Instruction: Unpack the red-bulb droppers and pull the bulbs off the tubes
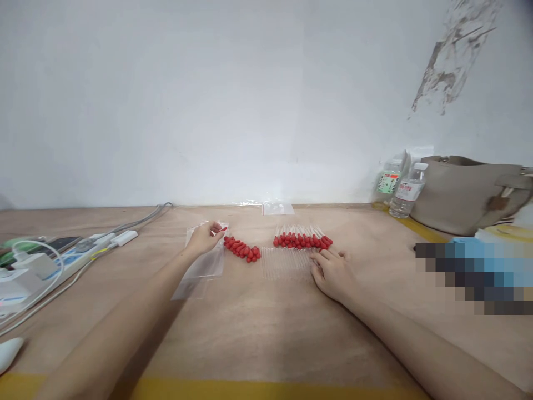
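Note:
My left hand point(203, 239) pinches a small red rubber dropper bulb point(224, 229) above clear plastic bags point(204, 263). Right beside it, a loose pile of red rubber bulbs point(241, 249) curves across the table. My right hand point(336, 275) rests on the table at the right end of a row of thin clear tubes point(285, 263), its thumb and index finger apart; whether it touches a tube is too small to tell. Behind that row, several droppers point(300, 238) lie side by side, red bulbs towards me and clear ends towards the wall.
A power strip point(70, 266) with plugs and cables lies at the left. Two plastic bottles point(408, 191) and a beige handbag point(466, 191) stand at the back right. Another plastic bag point(278, 209) lies by the wall. Yellow tape point(200, 387) runs along the front edge.

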### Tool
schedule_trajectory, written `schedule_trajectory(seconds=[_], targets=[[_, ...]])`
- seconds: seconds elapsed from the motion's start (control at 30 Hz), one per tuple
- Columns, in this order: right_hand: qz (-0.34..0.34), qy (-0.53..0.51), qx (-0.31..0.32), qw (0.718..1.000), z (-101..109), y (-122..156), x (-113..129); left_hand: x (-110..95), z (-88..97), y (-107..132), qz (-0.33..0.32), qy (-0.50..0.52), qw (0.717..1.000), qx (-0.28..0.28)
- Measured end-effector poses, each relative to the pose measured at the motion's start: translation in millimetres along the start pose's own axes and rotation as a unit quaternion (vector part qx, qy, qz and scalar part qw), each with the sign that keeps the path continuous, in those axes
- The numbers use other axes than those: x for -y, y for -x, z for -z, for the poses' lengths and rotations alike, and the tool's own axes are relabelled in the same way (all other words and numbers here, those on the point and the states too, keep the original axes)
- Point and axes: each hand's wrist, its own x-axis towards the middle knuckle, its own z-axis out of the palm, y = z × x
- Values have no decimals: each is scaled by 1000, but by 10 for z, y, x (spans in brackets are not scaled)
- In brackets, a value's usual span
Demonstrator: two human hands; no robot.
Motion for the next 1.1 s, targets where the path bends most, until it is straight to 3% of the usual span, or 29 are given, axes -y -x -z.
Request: schedule_trajectory(seconds=[0.23,0.4,0.53,0.6,0.63,0.7,0.8,0.97,1.1], targets=[[5,4,6,1000,12,10,1,144,-86,-61,5,-16,999,43],[-28,-29,0,999,32,-5,-5,131,-12,-55,3,-22,1000,4],[-77,-64,-8,995,63,-49,-47,-70,-9,123,-12,-19,997,-75],[-99,-85,-5,991,71,-100,-86,-229,-67,335,-50,-14,993,-110],[-108,-95,1,990,71,-135,-107,-314,-107,463,-113,-8,986,-125],[-122,-106,13,987,59,-218,-142,-474,-193,725,-229,3,969,-88],[-125,-80,27,989,20,-360,-156,-636,-294,1006,-316,13,948,-42],[-119,10,43,992,-62,-553,-116,-668,-326,1072,-335,32,941,-46],[-133,19,69,989,-129,-629,-91,-655,-312,1047,-333,42,941,-41]])
